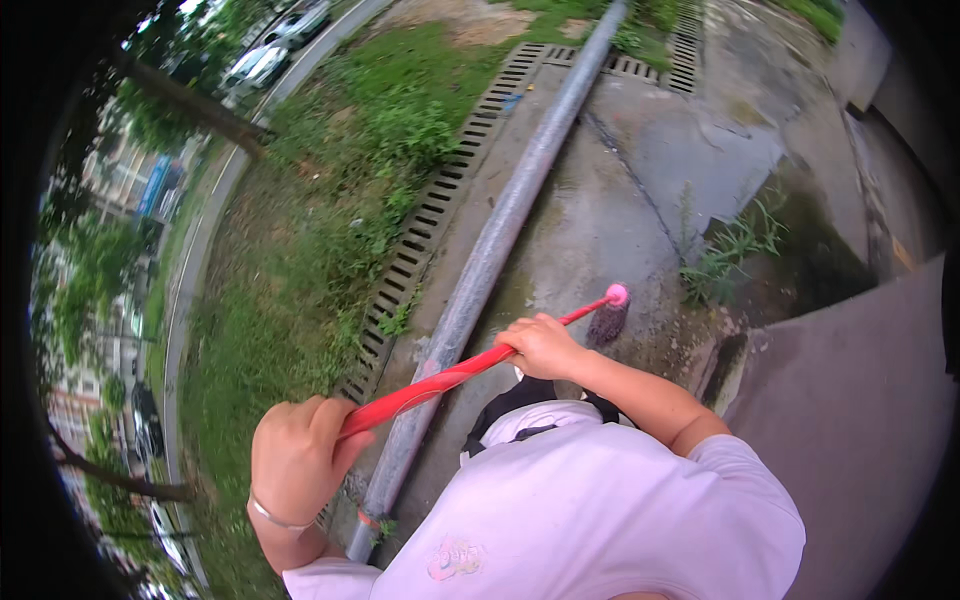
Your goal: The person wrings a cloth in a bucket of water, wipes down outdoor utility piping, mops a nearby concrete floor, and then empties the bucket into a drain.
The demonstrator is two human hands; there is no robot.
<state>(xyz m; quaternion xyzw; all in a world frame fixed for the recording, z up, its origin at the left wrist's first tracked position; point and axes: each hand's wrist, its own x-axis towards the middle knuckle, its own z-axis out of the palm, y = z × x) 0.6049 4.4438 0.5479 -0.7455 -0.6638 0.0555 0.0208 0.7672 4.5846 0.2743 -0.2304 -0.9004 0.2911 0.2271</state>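
My left hand [304, 442] grips the upper end of a red handle, with a bracelet at its wrist. Farther down the same handle, my right hand [544, 346] is closed around the shaft. The handle belongs to a broom [442, 384] that slants down and away to the right. At its far end is a pink socket [616, 293] with dark bristles [607, 324] beneath it. The bristles are on or just above the wet concrete ground [622, 202]; I cannot tell which.
A long grey metal pipe [517, 195] runs across the ground, passing under the broom handle. Beyond it lie a slotted drain cover [420, 225] and grass [300, 277]. Weeds [731, 251] grow from the concrete on the right, near a grey wall-like surface [855, 420].
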